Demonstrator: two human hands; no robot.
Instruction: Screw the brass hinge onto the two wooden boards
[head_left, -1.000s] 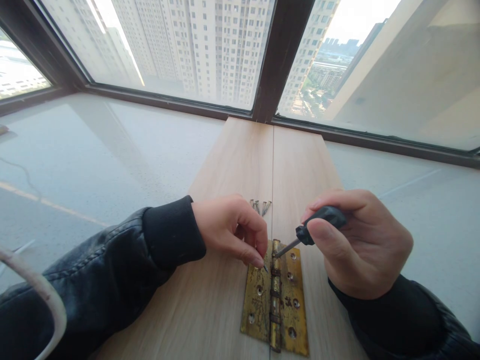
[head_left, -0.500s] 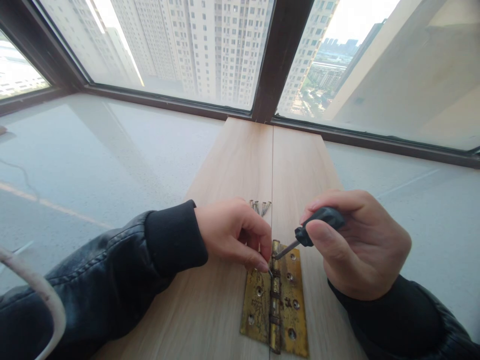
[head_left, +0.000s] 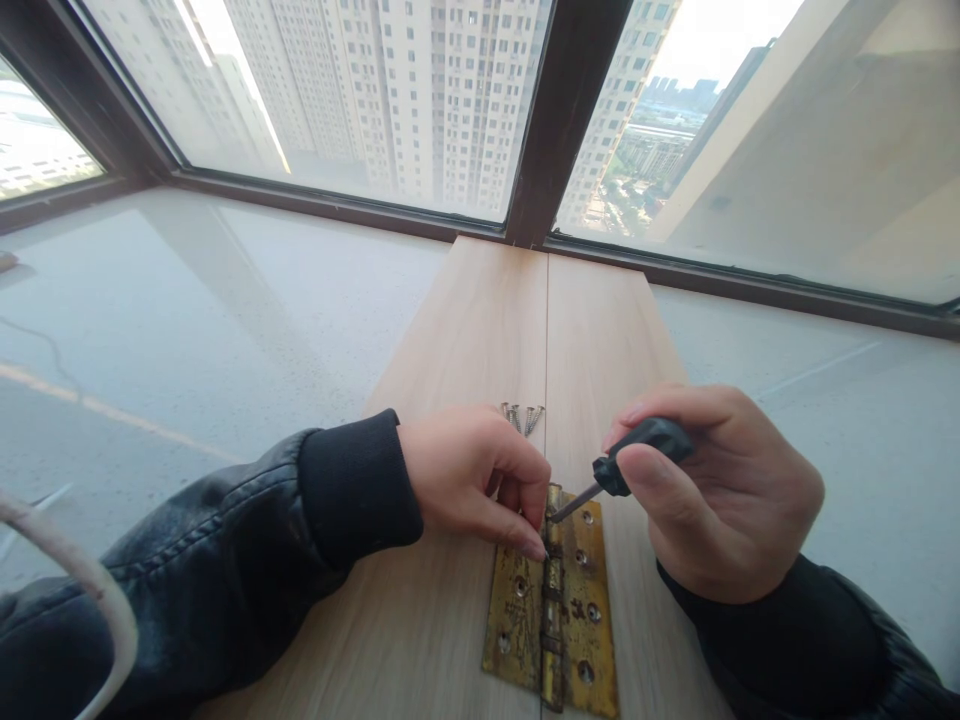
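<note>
A worn brass hinge (head_left: 592,645) lies unfolded across the seam between two pale wooden boards (head_left: 487,320). My right hand (head_left: 727,500) is closed around the black handle of a screwdriver (head_left: 651,442). Its shaft slants down to the left, and the tip is at the upper part of the hinge's knuckle. My left hand (head_left: 480,480) hovers over the hinge's upper left leaf, thumb and forefinger pinched on a small screw that is mostly hidden. Just beyond that hand, several loose screws (head_left: 532,418) lie on the left board near the seam.
Pale speckled sill (head_left: 300,310) extends on both sides of the boards. Brown window frames (head_left: 555,130) border the far side, with tall buildings outside. A curved whitish tube (head_left: 105,610) is at lower left, in front of my left sleeve.
My left hand has shifted slightly right and down along the hinge, still pinched. My right hand and the screwdriver have barely moved.
</note>
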